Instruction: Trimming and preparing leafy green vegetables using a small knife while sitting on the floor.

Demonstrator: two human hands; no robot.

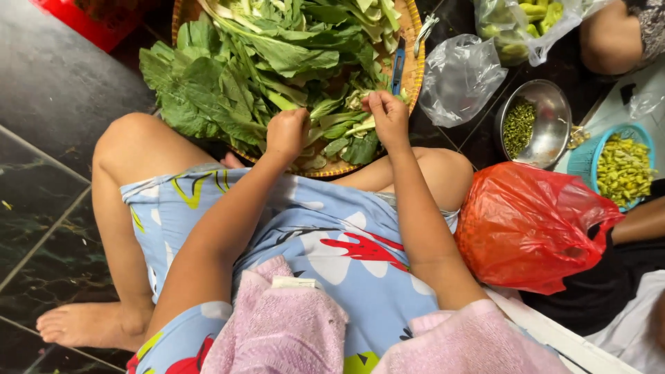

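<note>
My grip is closed in both hands, left hand [286,131] and right hand [388,114] pinching a leafy green stalk [339,118] over the woven tray [413,66], mid-picking; I judge the next pull needs a clean snap.

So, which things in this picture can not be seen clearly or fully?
- Head view: the woven tray is cut off by the top edge, and leaves cover its inside.
- The left hand has its fingers curled under; what they grip is hidden.
- The blue-handled tool has its blade under the leafy greens.
- The contents of the red plastic bag are hidden.
</note>
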